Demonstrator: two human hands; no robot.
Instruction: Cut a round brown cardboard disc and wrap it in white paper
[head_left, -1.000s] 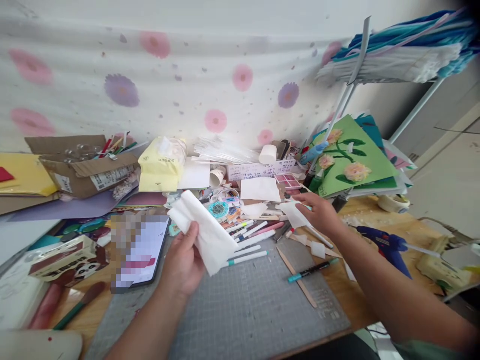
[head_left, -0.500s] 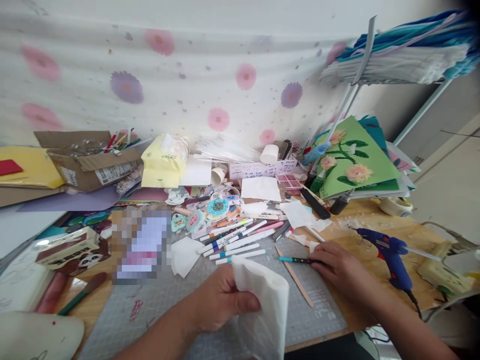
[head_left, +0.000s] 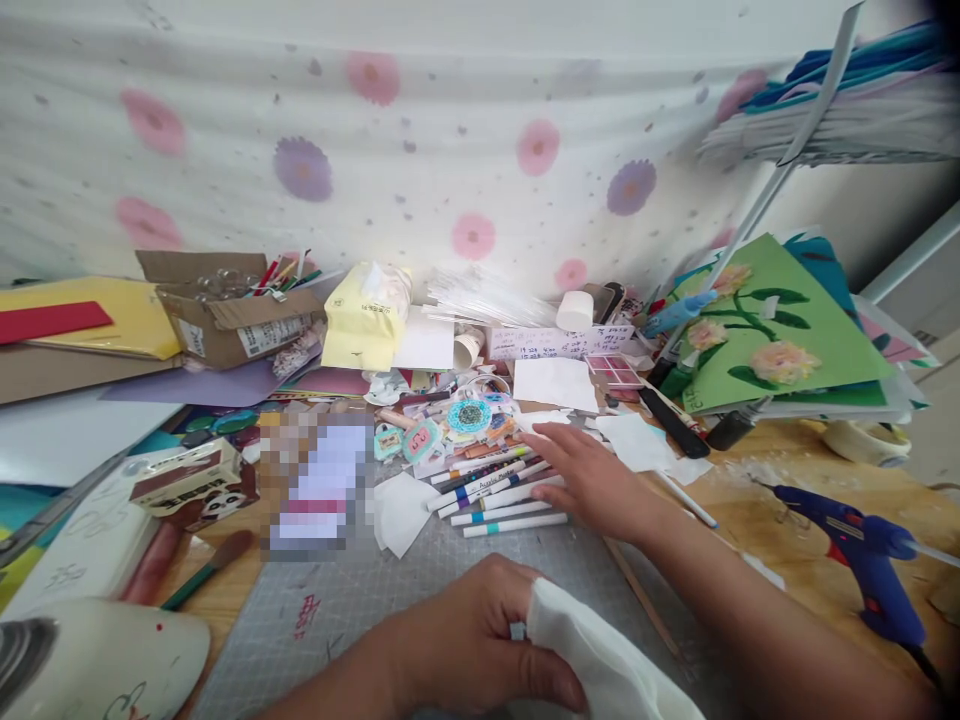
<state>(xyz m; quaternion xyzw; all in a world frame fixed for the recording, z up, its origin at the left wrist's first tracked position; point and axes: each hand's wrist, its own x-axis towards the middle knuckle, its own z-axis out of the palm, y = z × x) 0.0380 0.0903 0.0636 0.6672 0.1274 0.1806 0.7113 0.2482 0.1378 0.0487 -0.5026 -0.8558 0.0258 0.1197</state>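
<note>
Left hand [head_left: 487,640]: clamped on white sheet [head_left: 607,650], near side of cutting mat [head_left: 360,582] | right hand [head_left: 596,487]: fingers apart, moved from mat's right to markers [head_left: 487,490] beyond | work apparently shifting markerward

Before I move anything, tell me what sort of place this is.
Most likely a craft workspace: a blue glue gun lies at the right, and markers are bunched near a gray cutting mat.
</note>
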